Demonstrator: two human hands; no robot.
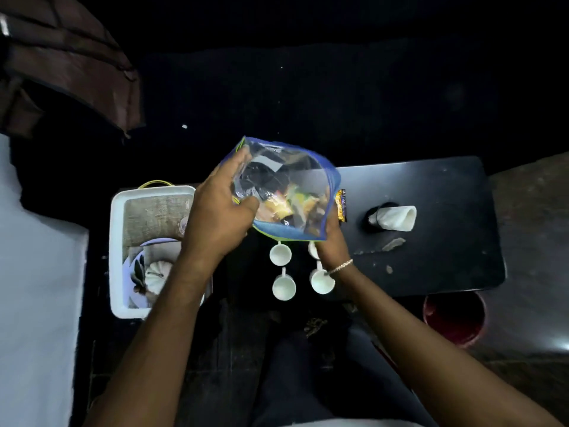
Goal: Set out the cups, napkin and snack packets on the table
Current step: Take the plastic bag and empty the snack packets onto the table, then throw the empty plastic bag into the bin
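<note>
- The snack packets (295, 208) sit inside a clear, blue-edged bag (277, 180), which both hands hold up above the table (446, 241).
- The left hand (215, 214) pinches the bag's side. The right hand (331, 245) grips its near corner from beneath.
- One loose packet (341, 206) shows just beyond the right hand's fingers.
- White cups (280, 254) stand beneath the hands, and the rolled napkin (395, 218) lies further out to the right.
- The step in hand is probably getting the packets out. Next, a hand would need to reach into the bag, or tip it, over bare table.

Dim home, black table (431, 192), red bucket (452, 317)
</note>
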